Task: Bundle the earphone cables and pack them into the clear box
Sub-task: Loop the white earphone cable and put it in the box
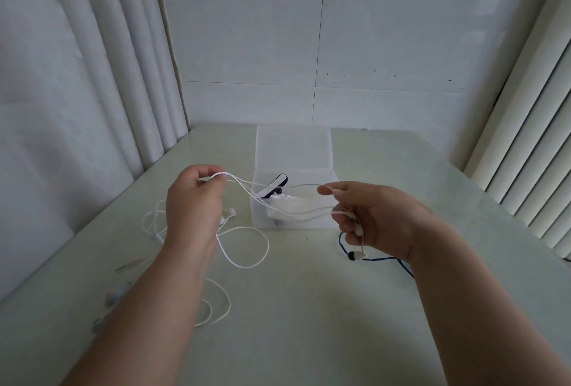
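Observation:
A white earphone cable (247,242) is stretched in several strands between my two hands, in front of the clear box (293,150). My left hand (193,203) pinches the strands at their left end. My right hand (370,215) grips the other end, with an earbud hanging below its fingers. More of the white cable lies in loops on the table under my left forearm. The box stands open at the table's middle with its lid raised behind it. Inside it lie white earphones and a black and white item (273,189).
A dark blue cable (383,259) lies on the table under my right hand and wrist. Near the left edge rest a thin stick-like item (133,264) and blurred grey earbuds (114,296). White curtains hang at the left, blinds at the right.

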